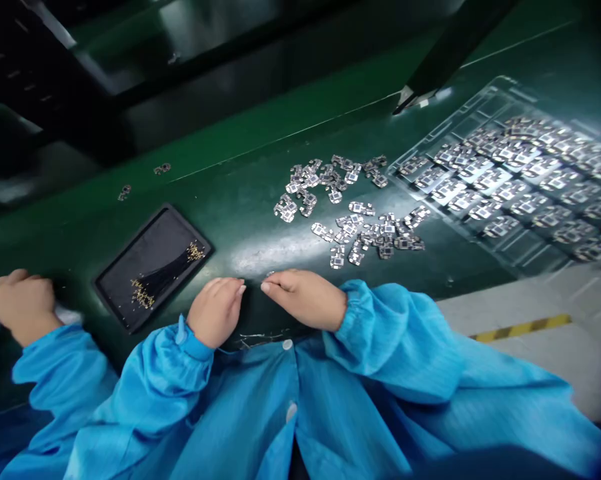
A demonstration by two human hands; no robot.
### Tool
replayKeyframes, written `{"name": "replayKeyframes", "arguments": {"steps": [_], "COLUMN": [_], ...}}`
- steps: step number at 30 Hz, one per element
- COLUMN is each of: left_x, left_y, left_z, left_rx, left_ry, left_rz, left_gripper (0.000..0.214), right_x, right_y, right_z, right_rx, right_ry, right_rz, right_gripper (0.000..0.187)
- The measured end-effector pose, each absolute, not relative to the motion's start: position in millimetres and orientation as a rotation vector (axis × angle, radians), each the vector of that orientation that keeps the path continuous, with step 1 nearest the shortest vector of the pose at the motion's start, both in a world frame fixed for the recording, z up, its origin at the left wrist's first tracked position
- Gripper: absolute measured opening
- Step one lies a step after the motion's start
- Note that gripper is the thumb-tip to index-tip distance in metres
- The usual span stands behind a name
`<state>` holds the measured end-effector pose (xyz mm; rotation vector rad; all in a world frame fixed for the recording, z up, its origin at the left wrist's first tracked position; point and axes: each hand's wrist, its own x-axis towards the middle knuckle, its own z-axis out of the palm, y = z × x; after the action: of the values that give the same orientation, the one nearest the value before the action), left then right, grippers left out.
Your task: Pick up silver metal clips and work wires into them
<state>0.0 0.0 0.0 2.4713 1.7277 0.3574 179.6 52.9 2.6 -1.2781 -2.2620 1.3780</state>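
Near the bench's front edge, my left hand [215,310] is closed, thumb against the curled fingers; whatever it may hold is hidden. Facing it across a small gap, my right hand [305,298] pinches with thumb and forefinger, and a tiny glint shows at the fingertips, too small to name. Beyond my right hand lie loose small circuit boards [347,230] in a scattered pile. To the left of my left hand is a black tray [123,263] holding a bundle of thin black wires [167,273] with gold-coloured ends.
A clear plastic tray [425,143] with rows of circuit boards lies at the right. Two small boards [163,169] sit apart at the back left. A dark post [440,60] stands behind the pile. Another person's hand [23,303] is at the far left of the green bench [250,200].
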Motion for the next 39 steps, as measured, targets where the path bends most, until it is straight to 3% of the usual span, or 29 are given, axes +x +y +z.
{"name": "replayKeyframes", "arguments": {"steps": [8,10,13,17,24,39], "left_x": [24,30,35,39,41,42], "left_y": [-14,-16,-17,-14,-14,-14], "left_z": [-17,-24,-35,-42,-42,-41], "left_rx": [2.507,2.497,2.446,2.457,2.55,2.58], "left_ry": [1.643,1.709,1.861,1.972,1.968,1.977], "left_rz": [0.422,0.46,0.467,0.419,0.304,0.313], "left_gripper": [0.021,0.019,0.018,0.016,0.015,0.014], "right_x": [189,187,184,179,170,170], "right_y": [38,40,46,50,32,26], "right_z": [-11,-14,-20,-28,-51,-56], "right_rx": [-1.464,-1.474,-1.538,-1.596,-1.349,-1.193], "right_ry": [-1.537,-1.254,-0.96,-0.892,-1.258,-1.581], "right_rz": [2.189,2.231,2.007,1.63,0.915,0.683], "right_gripper": [0.025,0.025,0.025,0.04,0.023,0.019]}}
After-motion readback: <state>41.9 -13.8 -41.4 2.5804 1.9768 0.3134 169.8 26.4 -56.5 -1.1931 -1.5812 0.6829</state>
